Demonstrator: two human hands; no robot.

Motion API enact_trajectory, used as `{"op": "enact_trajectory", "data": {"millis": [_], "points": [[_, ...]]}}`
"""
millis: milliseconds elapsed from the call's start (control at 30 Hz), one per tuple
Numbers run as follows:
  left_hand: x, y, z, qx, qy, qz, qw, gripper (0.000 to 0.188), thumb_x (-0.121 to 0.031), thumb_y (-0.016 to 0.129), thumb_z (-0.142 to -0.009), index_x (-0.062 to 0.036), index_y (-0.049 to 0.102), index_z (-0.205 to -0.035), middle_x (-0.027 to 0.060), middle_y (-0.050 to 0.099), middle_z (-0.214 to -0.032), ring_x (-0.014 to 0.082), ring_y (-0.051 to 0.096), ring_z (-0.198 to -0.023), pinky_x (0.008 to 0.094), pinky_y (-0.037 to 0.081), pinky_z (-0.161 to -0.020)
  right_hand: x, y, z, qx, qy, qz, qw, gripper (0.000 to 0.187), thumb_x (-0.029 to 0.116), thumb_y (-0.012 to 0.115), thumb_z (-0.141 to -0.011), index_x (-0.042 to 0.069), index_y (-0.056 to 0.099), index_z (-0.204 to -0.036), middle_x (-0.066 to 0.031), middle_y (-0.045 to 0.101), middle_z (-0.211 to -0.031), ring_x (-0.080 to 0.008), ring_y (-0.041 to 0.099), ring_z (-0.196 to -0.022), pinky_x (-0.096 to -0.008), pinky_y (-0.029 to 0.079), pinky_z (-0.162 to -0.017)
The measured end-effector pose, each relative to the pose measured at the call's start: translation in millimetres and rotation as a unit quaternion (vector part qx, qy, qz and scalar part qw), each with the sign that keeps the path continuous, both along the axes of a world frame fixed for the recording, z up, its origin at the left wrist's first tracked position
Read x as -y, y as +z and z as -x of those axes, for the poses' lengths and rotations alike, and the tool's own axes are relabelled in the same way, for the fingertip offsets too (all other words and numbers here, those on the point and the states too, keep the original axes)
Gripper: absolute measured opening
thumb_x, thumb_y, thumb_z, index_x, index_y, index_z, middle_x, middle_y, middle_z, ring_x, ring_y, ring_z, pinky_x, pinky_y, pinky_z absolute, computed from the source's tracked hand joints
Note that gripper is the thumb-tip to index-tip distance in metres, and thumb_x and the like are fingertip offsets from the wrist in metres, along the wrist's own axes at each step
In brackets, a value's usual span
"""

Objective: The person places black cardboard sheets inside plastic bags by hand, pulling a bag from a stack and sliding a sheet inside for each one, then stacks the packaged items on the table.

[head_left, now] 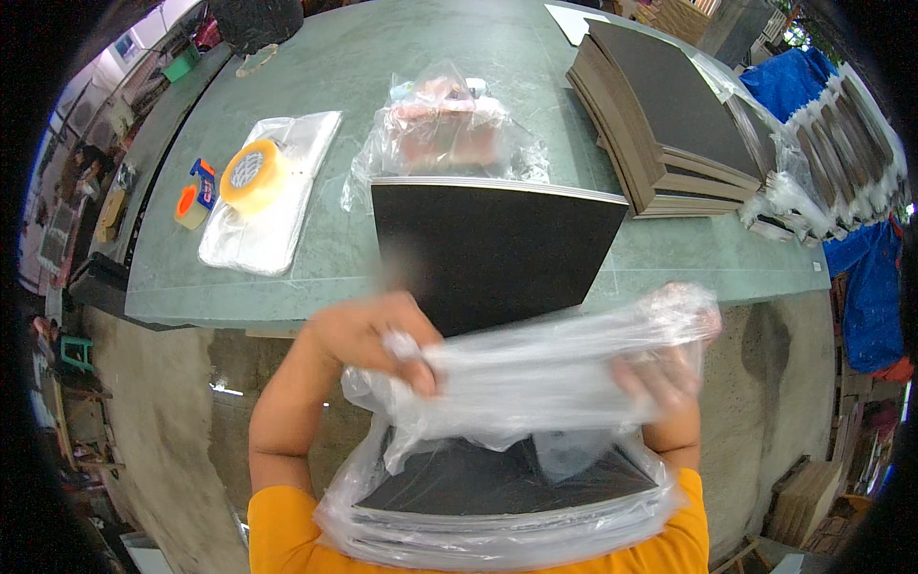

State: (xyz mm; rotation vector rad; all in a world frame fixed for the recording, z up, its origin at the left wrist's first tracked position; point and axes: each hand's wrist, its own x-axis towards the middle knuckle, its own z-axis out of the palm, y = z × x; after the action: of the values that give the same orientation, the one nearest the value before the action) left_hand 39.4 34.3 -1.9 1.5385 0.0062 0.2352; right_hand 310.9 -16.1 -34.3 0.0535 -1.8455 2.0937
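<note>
We see our left hand grasping a clear bag around black boards, on the near side of the table; our right hand shows blurred through plastic, its grip we cannot tell. Tugging hard might tear the bag, spilling the boards.

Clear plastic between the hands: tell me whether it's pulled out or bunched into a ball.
Pulled out: the clear plastic spans from the left hand to the right hand in a broad band; blur hides finer folds.
</note>
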Motion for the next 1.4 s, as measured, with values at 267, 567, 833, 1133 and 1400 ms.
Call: {"op": "enact_trajectory", "data": {"millis": [267,567,833,1133,1400], "points": [[42.5,12.1,-8.8,-0.357,-0.051,-0.428,0.828,0.018,-0.007,0.055,-0.066,-0.0022,0.051,-0.083,0.0159,0.056,-0.066,0.0325,0.058,-0.065,0.0401,0.045,-0.055,14.0,8.0,-13.5,0.618,-0.038,-0.52,0.589,0.029,0.025,0.053,-0.075,0.001,0.063,-0.087,-0.0167,0.06,-0.091,-0.0287,0.051,-0.1,-0.0428,0.022,-0.098],[50.7,-57.0,11.2,-0.395,-0.005,-0.457,0.797,0.016,-0.021,0.062,-0.068,-0.0059,0.06,-0.063,0.0122,0.059,-0.062,0.0255,0.06,-0.062,0.0361,0.046,-0.052,-9.2,53.9,-20.0,0.26,-0.601,-0.347,0.672,0.017,0.001,0.058,-0.066,0.003,0.055,-0.082,-0.0052,0.058,-0.069,-0.0185,0.056,-0.061,-0.0293,0.046,-0.058],[-39.7,-20.1,52.3,-0.216,0.736,-0.425,0.481,0.034,0.0,0.059,-0.063,-0.005,0.053,-0.096,0.0098,0.054,-0.08,0.0233,0.055,-0.063,0.0304,0.045,-0.061,-5.5,10.2,7.4,0.328,-0.546,-0.452,0.624,0.045,-0.006,0.054,-0.054,0.008,0.051,-0.097,-0.0124,0.053,-0.096,-0.0293,0.052,-0.087,-0.037,0.042,-0.074],[-17.9,-8.1,12.2,-0.263,0.544,-0.547,0.579,0.071,0.015,0.05,-0.052,-0.0213,0.052,-0.113,0.0097,0.049,-0.103,0.0235,0.056,-0.073,0.0306,0.046,-0.061,-14.4,13.7,-37.4,0.367,-0.654,-0.504,0.43,0.059,-0.016,0.047,-0.061,0.014,0.053,-0.111,-0.0115,0.047,-0.104,-0.0254,0.047,-0.093,-0.0344,0.038,-0.082],[-22.3,3.2,30.2,-0.118,0.52,-0.458,0.711,0.053,0.015,0.057,-0.05,-0.0068,0.059,-0.098,0.0076,0.057,-0.09,0.0169,0.057,-0.074,0.0253,0.045,-0.065,15.7,33.3,-61.6,0.217,-0.681,-0.298,0.633,0.031,-0.01,0.057,-0.062,0.002,0.061,-0.091,-0.006,0.055,-0.078,-0.0134,0.053,-0.071,-0.0219,0.04,-0.063]]}}
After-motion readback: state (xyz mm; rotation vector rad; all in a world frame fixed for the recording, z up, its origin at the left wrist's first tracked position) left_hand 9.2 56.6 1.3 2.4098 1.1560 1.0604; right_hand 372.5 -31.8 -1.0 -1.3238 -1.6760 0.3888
